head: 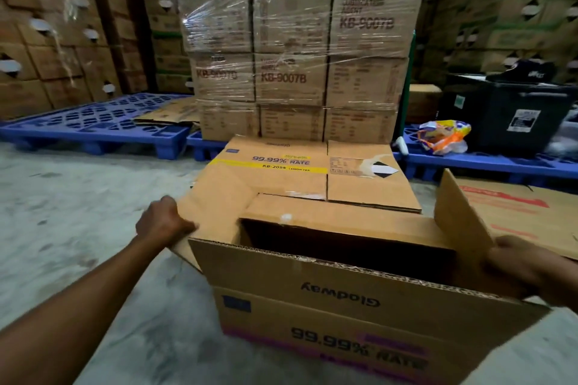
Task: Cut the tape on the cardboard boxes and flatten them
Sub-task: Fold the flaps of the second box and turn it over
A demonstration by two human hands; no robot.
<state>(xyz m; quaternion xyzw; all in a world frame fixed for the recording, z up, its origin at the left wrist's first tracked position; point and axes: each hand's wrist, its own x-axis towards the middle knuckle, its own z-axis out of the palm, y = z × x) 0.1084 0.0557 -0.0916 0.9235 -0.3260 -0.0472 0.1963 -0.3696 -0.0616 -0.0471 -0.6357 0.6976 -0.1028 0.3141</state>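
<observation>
An open brown cardboard box [328,300] printed "99.99% RATE" stands on the concrete floor right in front of me, its top flaps spread and its dark inside showing. My left hand [162,222] grips the left flap at its outer edge. My right hand [519,266] holds the right flap, which stands up at an angle. Behind the box lies a flattened box [300,178] with a yellow stripe. No cutting tool shows in either hand.
A shrink-wrapped stack of "KB-9007B" cartons [297,50] rises just behind. Blue plastic pallets [93,125] line the back, one bearing flat cardboard. A flattened red-printed box [525,212] lies at right, with a black bin [506,116] and a crumpled bag [444,136] beyond.
</observation>
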